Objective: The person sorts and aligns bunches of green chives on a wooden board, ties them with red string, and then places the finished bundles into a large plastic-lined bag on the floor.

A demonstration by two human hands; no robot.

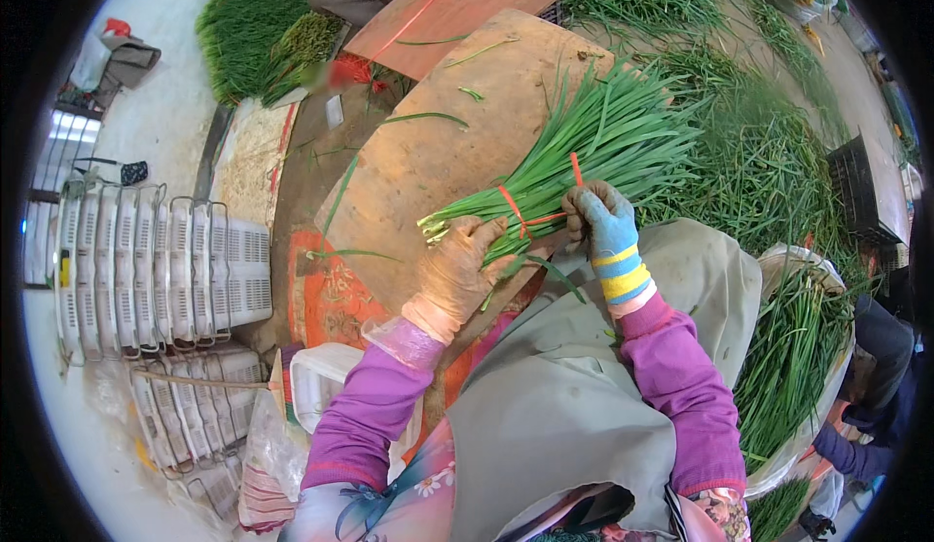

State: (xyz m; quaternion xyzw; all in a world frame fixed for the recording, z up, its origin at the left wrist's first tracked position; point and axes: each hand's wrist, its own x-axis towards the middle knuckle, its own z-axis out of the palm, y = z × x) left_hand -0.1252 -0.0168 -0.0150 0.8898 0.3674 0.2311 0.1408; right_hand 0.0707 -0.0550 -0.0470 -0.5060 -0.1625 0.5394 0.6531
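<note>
A bundle of long green leaves, like garlic chives (606, 140), lies slantwise over a worn wooden board (438, 155), its pale cut ends to the left. My gloved left hand (460, 257) grips the bundle near those ends. An orange-red tie (513, 206) runs around the stems. The tie's free end is pinched in the fingers of my right hand (600, 213), which wears a blue and yellow glove, and its tip sticks up above them. A few loose leaves hang below the bundle between my hands.
White plastic crates (160, 265) are stacked at the left. Loose leaves (759, 155) are heaped at the right, beside a full sack (784, 367) and a black crate (861, 188). Red ties (354, 71) lie past the board. Other people sit at the top and far right.
</note>
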